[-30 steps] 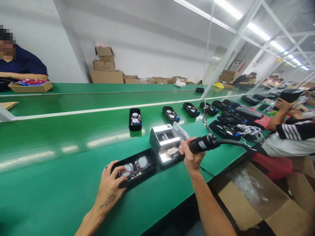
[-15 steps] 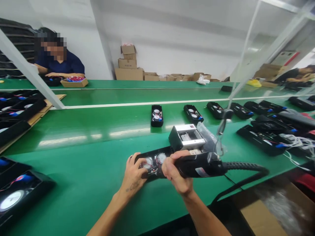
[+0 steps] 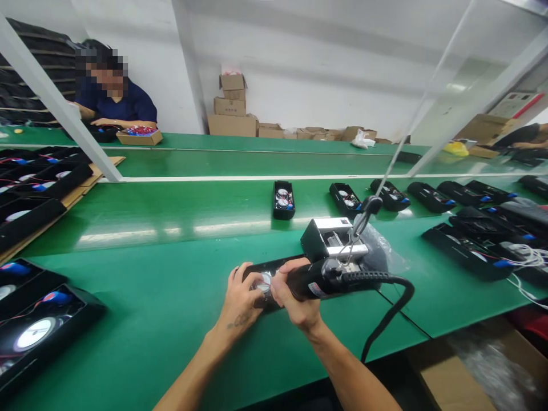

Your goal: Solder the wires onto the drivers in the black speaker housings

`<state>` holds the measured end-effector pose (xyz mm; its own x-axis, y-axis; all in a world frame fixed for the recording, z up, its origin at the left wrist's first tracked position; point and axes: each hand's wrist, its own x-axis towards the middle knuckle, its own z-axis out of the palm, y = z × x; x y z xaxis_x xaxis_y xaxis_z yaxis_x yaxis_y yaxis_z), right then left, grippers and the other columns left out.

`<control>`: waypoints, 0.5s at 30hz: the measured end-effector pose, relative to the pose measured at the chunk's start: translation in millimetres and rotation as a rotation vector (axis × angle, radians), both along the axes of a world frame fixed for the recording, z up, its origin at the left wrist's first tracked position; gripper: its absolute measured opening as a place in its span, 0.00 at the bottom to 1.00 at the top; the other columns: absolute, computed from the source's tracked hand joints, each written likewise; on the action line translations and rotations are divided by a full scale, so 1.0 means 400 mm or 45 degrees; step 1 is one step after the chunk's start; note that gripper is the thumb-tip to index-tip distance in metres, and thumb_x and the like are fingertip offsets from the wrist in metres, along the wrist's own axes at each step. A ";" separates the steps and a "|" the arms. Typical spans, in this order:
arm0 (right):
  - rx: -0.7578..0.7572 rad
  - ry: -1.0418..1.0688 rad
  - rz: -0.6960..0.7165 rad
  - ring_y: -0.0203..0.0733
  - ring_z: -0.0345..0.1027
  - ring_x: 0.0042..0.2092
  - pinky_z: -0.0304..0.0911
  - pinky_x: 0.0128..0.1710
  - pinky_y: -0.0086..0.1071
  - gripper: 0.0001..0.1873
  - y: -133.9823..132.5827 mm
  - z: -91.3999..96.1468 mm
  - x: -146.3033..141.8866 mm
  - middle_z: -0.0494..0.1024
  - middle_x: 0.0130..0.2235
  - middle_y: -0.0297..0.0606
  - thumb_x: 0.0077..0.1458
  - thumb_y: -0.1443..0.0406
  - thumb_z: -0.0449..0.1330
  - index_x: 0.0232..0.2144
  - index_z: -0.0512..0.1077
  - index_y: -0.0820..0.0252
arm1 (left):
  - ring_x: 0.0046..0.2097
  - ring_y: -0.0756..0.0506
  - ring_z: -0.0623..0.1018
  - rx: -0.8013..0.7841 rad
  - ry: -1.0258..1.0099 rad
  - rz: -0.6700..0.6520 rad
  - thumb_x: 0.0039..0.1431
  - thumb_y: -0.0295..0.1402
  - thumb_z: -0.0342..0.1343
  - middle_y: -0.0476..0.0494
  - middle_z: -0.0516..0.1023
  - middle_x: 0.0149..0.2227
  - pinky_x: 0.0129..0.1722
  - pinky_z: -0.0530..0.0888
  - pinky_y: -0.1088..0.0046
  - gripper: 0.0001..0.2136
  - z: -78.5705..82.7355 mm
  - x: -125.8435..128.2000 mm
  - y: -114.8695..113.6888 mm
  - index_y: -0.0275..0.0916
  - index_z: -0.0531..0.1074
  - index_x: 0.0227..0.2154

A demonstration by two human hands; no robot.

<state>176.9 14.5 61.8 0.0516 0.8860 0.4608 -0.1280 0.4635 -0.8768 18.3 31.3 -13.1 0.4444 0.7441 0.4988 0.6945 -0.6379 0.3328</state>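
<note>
My right hand (image 3: 299, 305) is wrapped round a black electric screwdriver (image 3: 319, 281), tilted with its tip end toward the left. A thick ribbed cord runs from its rear, and a hook on a hanging line is by its back end. Under the screwdriver lies an open black speaker housing (image 3: 270, 266) with round silver speakers and thin wires. My left hand (image 3: 240, 299) grips the housing's left end, its fingertips reaching over the near speaker (image 3: 263, 282). The screwdriver's tip is hidden behind my right fingers. A black and silver box (image 3: 314, 238) stands just behind the housing.
Several similar housings (image 3: 284, 201) stand along the green bench and at the right. More housings (image 3: 47, 325) lie at the left. Clear plastic wrap (image 3: 385, 251) lies beside the box. Across the bench, a person (image 3: 115, 105) sits near a small carton (image 3: 139, 137).
My right hand and the screwdriver have moved left over the housing, toward my left fingers. The screwdriver's cord has swung left. The whole view has shifted slightly.
</note>
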 end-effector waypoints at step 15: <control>0.275 -0.433 -0.138 0.40 0.73 0.31 0.72 0.34 0.36 0.09 0.002 0.027 -0.016 0.75 0.31 0.32 0.56 0.68 0.66 0.35 0.69 0.54 | 0.66 0.29 0.66 -0.036 -0.002 0.046 0.60 0.30 0.61 0.42 0.81 0.49 0.65 0.64 0.41 0.11 -0.010 0.002 -0.001 0.50 0.83 0.43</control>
